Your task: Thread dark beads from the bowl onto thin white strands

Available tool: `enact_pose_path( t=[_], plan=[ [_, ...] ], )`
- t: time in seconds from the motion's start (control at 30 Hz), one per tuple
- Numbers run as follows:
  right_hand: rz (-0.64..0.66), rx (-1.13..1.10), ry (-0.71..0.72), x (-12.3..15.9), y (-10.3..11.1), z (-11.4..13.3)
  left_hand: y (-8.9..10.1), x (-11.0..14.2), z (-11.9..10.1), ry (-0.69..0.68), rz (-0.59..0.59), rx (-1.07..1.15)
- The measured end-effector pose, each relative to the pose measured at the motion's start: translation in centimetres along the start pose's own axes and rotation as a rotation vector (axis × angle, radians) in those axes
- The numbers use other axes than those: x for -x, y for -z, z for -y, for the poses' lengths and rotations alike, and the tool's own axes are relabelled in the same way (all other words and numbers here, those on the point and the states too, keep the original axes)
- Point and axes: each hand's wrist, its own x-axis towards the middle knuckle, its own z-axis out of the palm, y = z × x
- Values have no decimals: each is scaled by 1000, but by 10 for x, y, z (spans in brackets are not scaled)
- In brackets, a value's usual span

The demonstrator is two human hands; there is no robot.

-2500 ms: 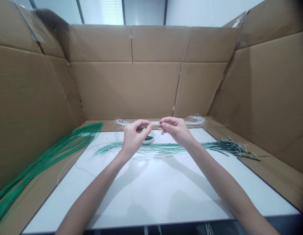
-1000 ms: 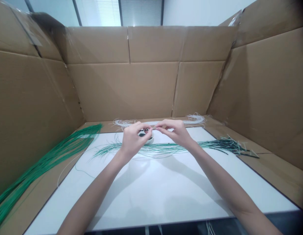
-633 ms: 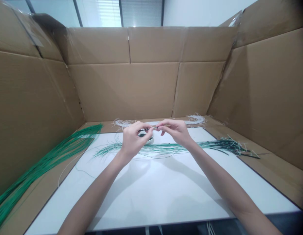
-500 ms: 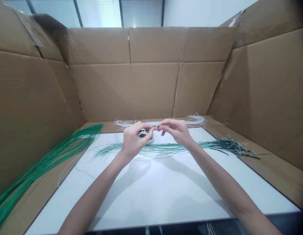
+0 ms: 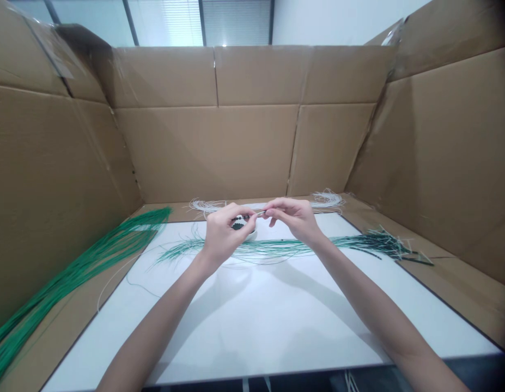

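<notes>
Green bundle, far left: long green wires (image 5: 76,277) lie in a loose sweep on the cardboard base (image 5: 68,326), running from the bottom corner up toward the back of the white tabletop (image 5: 277,321).

Loose strand: a thin white wire (image 5: 113,277) curves along the tabletop's left edge, just beside the green bundle.

Back left coil: fine white wires (image 5: 205,205) lie gathered in a loop behind the left hand.

Left hand: the left hand (image 5: 225,231) is raised above the tabletop, its grip narrow, with thumb and fingers pinched on the thin pale wire (image 5: 260,213).

Held wire: the thin pale wire spans the small gap between both hands, above the bowl and well off the tabletop (it is so fine that its ends are hard to make out).

Bowl: a small white bowl (image 5: 251,236) sits just beneath the fingers, holding dark green pieces (image 5: 238,223).

Right hand: the right hand (image 5: 293,218) also has a narrow grip, pinching the same wire with thumb and fingertips.

Middle strands: green wires (image 5: 252,249) stretch across the tabletop beneath both wrists.

Back right coil: more white wires (image 5: 326,200) lie beyond the right hand.

Right pile: green-and-black wires with white ends (image 5: 383,242) lie heaped across the tabletop's right edge.
</notes>
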Motion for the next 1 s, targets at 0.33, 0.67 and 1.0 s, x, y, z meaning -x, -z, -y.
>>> enact_pose_path(
  t=[0.33,0.67,1.0],
  plan=[
    [-26,-14,12,0,-2,2,-1,0,2,-9,14,13],
    [-23,53,40,0,-1,2,-1,1,2,-17,9,13],
    [2,557,379,3,-4,5,-4,3,6,-52,30,-4]
  ],
)
